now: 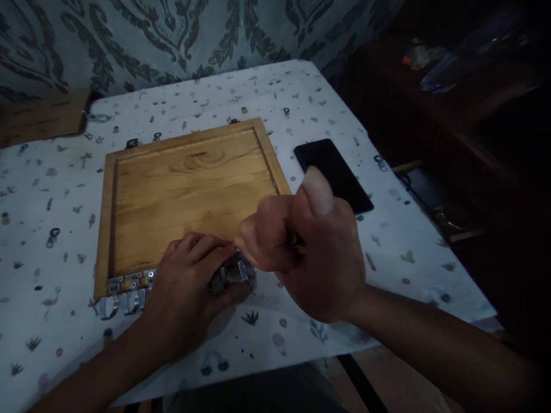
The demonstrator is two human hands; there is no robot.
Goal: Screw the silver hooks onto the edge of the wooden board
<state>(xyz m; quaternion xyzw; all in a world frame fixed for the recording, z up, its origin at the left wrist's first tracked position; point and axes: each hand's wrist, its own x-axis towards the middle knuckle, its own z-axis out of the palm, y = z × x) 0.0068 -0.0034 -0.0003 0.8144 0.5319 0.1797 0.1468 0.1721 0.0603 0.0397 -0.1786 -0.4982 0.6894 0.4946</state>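
Note:
A shallow wooden panel with a raised frame (185, 189) lies on the table, its near edge lined with several metal hooks (133, 293) fixed by screws. My left hand (189, 287) is closed over the near edge, fingers on top of the wood and thumb on the near side by a metal hook (241, 269) at the right end. My right hand (314, 246) is in a fist above the panel's near right corner, close to that hook. It grips what looks like a screwdriver with a yellow and black handle (298, 244), mostly hidden by the fingers.
A black phone (333, 172) lies right of the panel on the patterned tablecloth (241, 350). Brown cardboard (43, 119) sits at the far left, against the patterned wall. Dark latches (131, 143) stick out from the panel's far edge. Right of the table is dark furniture.

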